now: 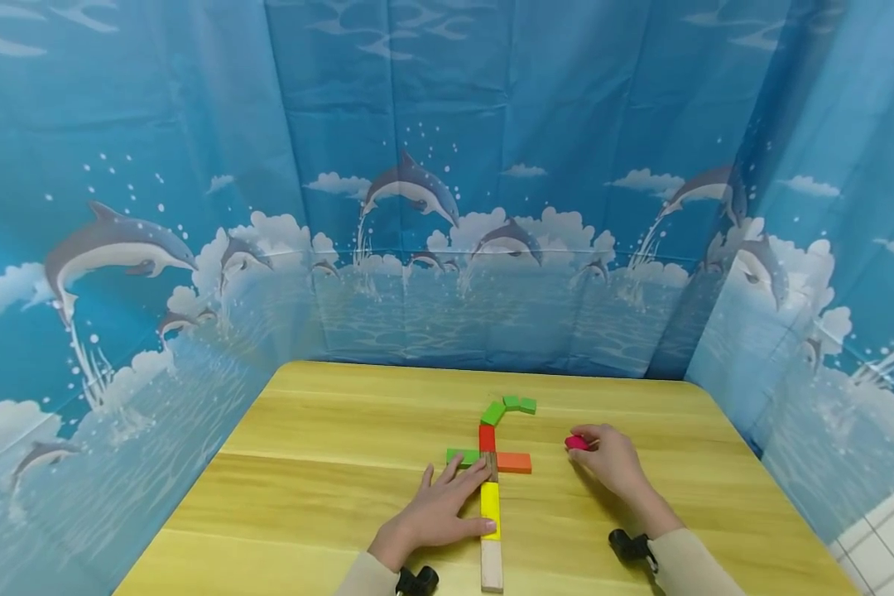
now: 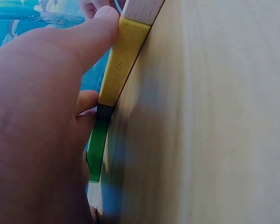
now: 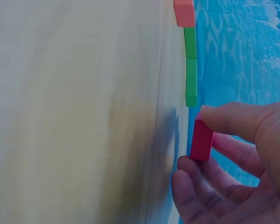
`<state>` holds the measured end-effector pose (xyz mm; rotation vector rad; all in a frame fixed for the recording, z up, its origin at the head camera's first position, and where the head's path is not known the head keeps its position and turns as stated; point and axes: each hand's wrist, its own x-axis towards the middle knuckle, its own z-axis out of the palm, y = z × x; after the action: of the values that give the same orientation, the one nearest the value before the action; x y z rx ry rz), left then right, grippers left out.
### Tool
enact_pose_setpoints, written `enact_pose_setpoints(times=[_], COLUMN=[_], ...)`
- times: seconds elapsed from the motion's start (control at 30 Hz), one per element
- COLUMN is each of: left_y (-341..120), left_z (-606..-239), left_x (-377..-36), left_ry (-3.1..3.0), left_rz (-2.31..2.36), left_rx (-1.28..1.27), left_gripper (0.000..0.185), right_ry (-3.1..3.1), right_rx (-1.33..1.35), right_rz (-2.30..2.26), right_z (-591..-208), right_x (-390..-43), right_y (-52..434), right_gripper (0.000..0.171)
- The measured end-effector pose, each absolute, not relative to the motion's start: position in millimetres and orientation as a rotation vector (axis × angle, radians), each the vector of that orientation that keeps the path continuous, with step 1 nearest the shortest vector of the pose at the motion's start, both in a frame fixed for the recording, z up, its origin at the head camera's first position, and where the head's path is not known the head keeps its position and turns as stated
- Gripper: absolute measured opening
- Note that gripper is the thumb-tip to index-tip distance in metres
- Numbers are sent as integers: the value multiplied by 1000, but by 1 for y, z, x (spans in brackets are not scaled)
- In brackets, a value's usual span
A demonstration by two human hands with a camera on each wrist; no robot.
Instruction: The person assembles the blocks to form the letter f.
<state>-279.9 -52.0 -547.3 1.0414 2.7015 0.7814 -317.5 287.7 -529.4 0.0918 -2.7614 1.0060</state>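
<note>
A row of wooden blocks lies on the table: a pale block (image 1: 492,569), a yellow block (image 1: 490,501), a dark brown block (image 1: 492,472) and a red block (image 1: 487,438). My left hand (image 1: 438,508) rests over the row with fingers spread, the thumb on the yellow block and fingertips by the brown one. Beside the brown block lie a green block (image 1: 458,456) on the left and an orange block (image 1: 516,463) on the right. To the right of the row, my right hand (image 1: 618,463) pinches a pinkish-red block (image 3: 202,140) between thumb and fingers.
Past the red block, a tilted green block (image 1: 493,413) and two smaller green blocks (image 1: 520,404) curve off to the right. The wooden table (image 1: 328,430) ends at a blue dolphin-print curtain (image 1: 462,314) behind and at the sides.
</note>
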Motion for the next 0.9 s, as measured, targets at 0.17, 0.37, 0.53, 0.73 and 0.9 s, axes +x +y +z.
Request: enact_pose_setpoints(times=[0.17,0.37,0.53,0.73,0.9], left_y=[-52,-52,-49,-46,-49], left_z=[-549,-549,-549,-549,-549], left_x=[-279,-280,-282,-280,-281], left_ry=[2700,2710,2706,2683,2695], left_rz=[802,797,786,796,805], left_rx=[1046,1054,1058,1062,1052], left_gripper=[78,78,77,78,77], right_ry=[-2757,-2761,-2770,-2776,-2790], right_rx=[91,123,130,133,154], right_rz=[1008,981,991,982,970], right_z=[-530,-530,-529,-528,-529], right_x=[-327,-343,-352,-360,-369], right_y=[285,281,282,282,278], right_gripper=[40,39,39,37,37])
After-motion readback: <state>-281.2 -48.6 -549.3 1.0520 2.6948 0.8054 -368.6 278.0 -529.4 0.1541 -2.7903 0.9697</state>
